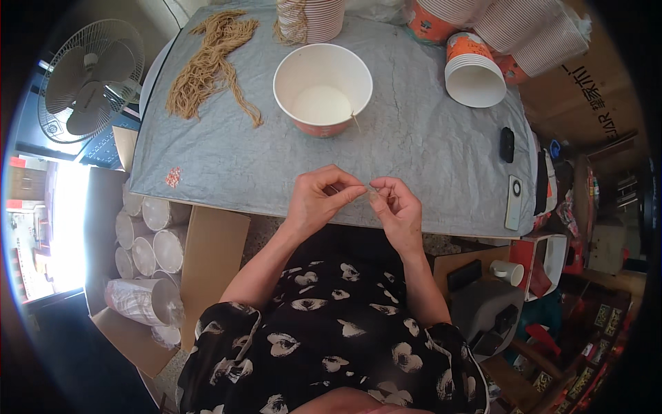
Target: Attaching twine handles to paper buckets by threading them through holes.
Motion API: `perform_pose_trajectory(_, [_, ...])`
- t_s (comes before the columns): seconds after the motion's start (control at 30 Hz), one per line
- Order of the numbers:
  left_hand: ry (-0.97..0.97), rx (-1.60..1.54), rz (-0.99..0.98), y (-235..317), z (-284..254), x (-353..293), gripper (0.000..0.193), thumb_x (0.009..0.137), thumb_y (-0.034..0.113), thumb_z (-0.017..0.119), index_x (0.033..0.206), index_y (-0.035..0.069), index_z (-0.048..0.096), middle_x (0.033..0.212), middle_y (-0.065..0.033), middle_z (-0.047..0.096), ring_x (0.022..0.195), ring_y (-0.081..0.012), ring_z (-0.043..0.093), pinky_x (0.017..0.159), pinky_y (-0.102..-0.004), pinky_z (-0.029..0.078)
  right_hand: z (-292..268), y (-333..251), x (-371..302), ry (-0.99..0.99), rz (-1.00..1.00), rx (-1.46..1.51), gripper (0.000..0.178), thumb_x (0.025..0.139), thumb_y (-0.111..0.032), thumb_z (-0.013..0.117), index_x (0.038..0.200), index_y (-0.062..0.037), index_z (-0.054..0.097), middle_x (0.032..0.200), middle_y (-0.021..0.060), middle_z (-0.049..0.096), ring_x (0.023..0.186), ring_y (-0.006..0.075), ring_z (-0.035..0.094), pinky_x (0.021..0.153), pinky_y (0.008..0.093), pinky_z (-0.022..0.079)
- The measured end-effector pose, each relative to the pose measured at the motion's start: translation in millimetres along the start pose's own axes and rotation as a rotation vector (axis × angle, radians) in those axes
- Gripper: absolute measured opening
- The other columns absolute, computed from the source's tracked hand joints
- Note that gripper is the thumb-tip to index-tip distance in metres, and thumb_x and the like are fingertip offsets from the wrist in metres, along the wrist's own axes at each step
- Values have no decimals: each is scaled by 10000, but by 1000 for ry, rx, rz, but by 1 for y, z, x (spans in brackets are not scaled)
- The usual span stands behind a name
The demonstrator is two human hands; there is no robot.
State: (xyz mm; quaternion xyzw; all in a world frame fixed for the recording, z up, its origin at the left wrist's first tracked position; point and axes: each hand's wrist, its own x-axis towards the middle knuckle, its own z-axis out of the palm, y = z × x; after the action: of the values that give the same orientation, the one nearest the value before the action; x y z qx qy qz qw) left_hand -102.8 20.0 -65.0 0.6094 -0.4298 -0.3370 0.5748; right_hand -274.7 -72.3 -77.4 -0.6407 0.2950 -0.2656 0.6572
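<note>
My left hand and my right hand are raised close together above the near edge of the table. Both are closed in a pinch, fingertips almost meeting. Whatever lies between the fingers is too small and thin to make out. Beyond them stands a large white paper bucket, its open mouth facing up and its lower outside reddish. From the right side of its rim hangs a short bit of tan cord. A loose bundle of tan cords lies on the table at the far left.
Stacked paper buckets stand at the back, with cord draped over them. More stacked buckets lie at the back right. A black object and a pale slim device rest near the table's right edge. A fan stands left.
</note>
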Motion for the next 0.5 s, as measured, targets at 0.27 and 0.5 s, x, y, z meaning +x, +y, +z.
perform_pose_trajectory(0.27, [64, -61, -106, 2, -4, 4, 101, 890, 105, 779, 869, 15, 738, 821, -2, 665, 737, -72, 588, 671, -222, 462, -27, -4, 14, 437, -267, -592, 295, 883, -12, 671, 1178, -2, 660, 1236, 128, 660, 1070, 229, 621, 884, 347, 499])
perform_pose_trajectory(0.5, [-3, 119, 17, 11, 6, 5, 98, 885, 98, 773, 872, 6, 741, 806, -38, 679, 713, -97, 622, 654, -248, 497, -2, -24, 1, 126, -273, -280, 306, 963, -60, 609, 1257, 21, 622, 1253, 131, 658, 1020, 214, 636, 837, 311, 532])
